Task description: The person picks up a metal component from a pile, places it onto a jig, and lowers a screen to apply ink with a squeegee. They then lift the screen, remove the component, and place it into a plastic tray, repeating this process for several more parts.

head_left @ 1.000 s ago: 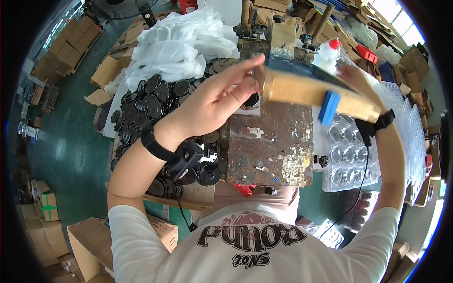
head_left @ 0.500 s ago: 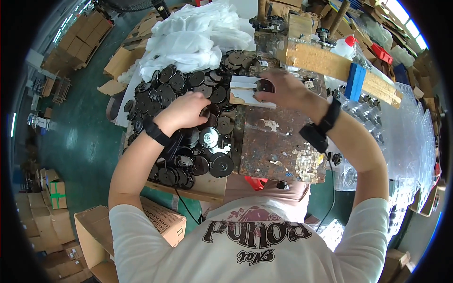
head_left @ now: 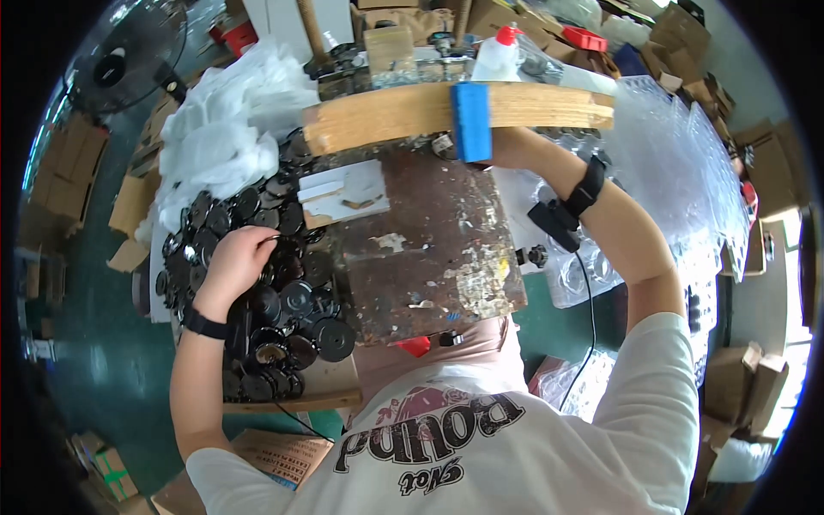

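My left hand [head_left: 242, 262] is closed at the edge of a dark disc [head_left: 273, 242] in a heap of glossy black discs [head_left: 296, 299]. My right hand [head_left: 511, 148] reaches to the back of a stained metal work plate [head_left: 429, 249]; its fingers are hidden behind a long wooden bar [head_left: 378, 120] with a blue block [head_left: 471, 120] on it. A white board [head_left: 339, 184] with a worn wooden patch lies at the back left of the work plate.
White soft sheeting [head_left: 219, 129] lies behind the heap. Right of the plate are stacked clear plastic trays [head_left: 678, 172]; a white bottle with red cap [head_left: 496, 60] stands behind the bar. A fan [head_left: 120, 73] is at upper left, cardboard boxes [head_left: 742, 386] lower right.
My left hand has left the wooden bar for the disc heap. My right hand has moved from the white board, where it held a round piece, to behind the bar at the back.
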Demonstrator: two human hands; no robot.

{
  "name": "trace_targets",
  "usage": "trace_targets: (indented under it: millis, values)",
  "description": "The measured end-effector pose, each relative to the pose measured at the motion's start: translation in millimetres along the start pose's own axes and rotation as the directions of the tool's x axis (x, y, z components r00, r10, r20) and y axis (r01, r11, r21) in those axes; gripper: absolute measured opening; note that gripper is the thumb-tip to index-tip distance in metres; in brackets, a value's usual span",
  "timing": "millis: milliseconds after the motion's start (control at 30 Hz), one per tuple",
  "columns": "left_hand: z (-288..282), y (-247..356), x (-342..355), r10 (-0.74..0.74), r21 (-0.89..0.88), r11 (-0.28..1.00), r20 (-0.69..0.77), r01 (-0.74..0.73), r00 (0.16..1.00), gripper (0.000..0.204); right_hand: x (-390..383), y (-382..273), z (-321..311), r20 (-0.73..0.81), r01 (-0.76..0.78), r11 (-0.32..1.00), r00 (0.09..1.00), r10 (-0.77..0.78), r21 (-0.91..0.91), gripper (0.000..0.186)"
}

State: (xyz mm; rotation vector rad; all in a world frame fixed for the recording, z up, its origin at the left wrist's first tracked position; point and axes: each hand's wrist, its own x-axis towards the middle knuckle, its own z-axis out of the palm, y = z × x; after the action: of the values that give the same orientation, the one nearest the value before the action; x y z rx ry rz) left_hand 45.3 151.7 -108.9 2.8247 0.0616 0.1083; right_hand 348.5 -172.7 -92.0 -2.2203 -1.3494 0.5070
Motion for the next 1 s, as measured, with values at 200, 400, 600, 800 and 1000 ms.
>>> trace_targets:
  millis: [200,400,600,800,1000]
  values:
    - [-6.8,3.6,14.3,-0.213,-0.449,0.873,0.002,0.191,0.977,0.021,-57.3,89.9,-34.1,-0.270,-0.337,0.912,0.923,0.273,-0.232,0.028]
    - [-12.3,29.3,43.9,-0.250,-0.709,0.659,0.108,0.250,0.962,0.022,-69.9,131.5,-36.9,-0.281,-0.417,0.900,0.885,0.371,-0.125,0.033]
    - [-4.2,46.2,88.5,-0.160,-0.700,0.699,0.044,0.145,0.986,0.020,-77.2,119.4,-47.8,-0.360,-0.270,0.962,0.895,0.264,0.034,0.024]
    - [18.8,59.1,137.0,-0.106,-0.501,0.854,0.092,0.138,0.990,0.024,-86.0,54.6,-58.6,-0.400,-0.148,0.981,0.897,0.187,0.128,0.029]
    - [37.4,67.8,127.4,0.193,-0.197,0.954,-0.167,-0.224,0.967,0.030,-84.0,11.0,-65.4,-0.471,-0.020,0.992,0.881,-0.042,-0.126,0.022]
